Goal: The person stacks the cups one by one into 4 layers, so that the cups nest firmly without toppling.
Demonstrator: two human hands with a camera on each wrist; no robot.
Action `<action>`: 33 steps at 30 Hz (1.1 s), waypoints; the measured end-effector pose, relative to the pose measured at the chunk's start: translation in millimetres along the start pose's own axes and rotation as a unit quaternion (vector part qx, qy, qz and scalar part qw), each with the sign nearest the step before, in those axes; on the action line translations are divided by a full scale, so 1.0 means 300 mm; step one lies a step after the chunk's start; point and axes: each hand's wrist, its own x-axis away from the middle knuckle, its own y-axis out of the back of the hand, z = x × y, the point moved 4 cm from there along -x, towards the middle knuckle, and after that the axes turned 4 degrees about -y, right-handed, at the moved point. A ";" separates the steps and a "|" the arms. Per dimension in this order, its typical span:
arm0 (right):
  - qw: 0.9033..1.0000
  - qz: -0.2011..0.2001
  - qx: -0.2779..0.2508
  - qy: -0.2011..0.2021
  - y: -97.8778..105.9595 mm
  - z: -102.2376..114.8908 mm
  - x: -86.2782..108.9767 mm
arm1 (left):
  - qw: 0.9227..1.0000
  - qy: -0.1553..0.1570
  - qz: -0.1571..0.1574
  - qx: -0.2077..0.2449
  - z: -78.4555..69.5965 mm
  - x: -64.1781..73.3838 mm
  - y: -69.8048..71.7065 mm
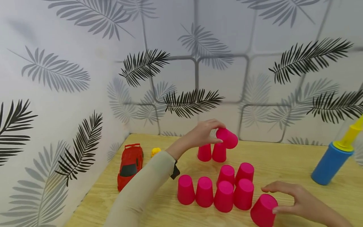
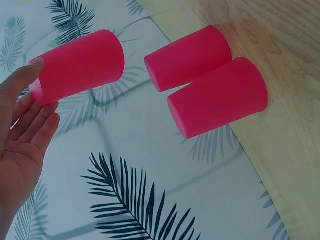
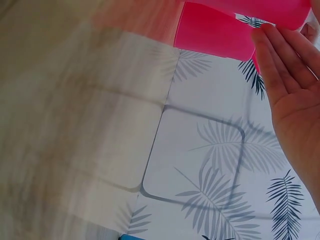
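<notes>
My left hand point(image 1: 202, 134) grips a tilted pink cup point(image 1: 232, 141) by its narrow base, thumb on one side and fingers on the other. This cup is held in the air, close to two upside-down pink cups point(image 2: 220, 97) that stand side by side at the back. Lower right, my right hand point(image 1: 300, 200) has its thumb and fingers around another pink cup point(image 1: 263, 211). In the right wrist view its fingertips touch the cup point(image 3: 260, 7), while the thumb is hidden. Several upside-down pink cups point(image 1: 204, 192) stand in a cluster left of that hand.
A red toy car point(image 1: 131, 165) sits on the wooden table point(image 1: 289, 164) at the left, near a small yellow toy point(image 1: 155, 152). At the right stands a blue cylinder with a yellow top point(image 1: 333, 162). A leaf-patterned wall point(image 1: 181, 78) closes off the back and left.
</notes>
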 end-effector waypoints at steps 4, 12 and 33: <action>1.000 0.006 -0.009 0.010 -0.001 0.005 0.004 | 0.999 -0.014 0.038 -0.019 -0.015 -0.054 -0.011; 1.000 0.005 -0.020 0.009 0.007 0.015 0.011 | 0.993 -0.022 0.103 -0.058 -0.028 -0.160 -0.068; 0.999 0.029 -0.021 -0.032 0.012 0.029 0.019 | 0.977 -0.001 0.198 -0.075 -0.011 -0.212 -0.267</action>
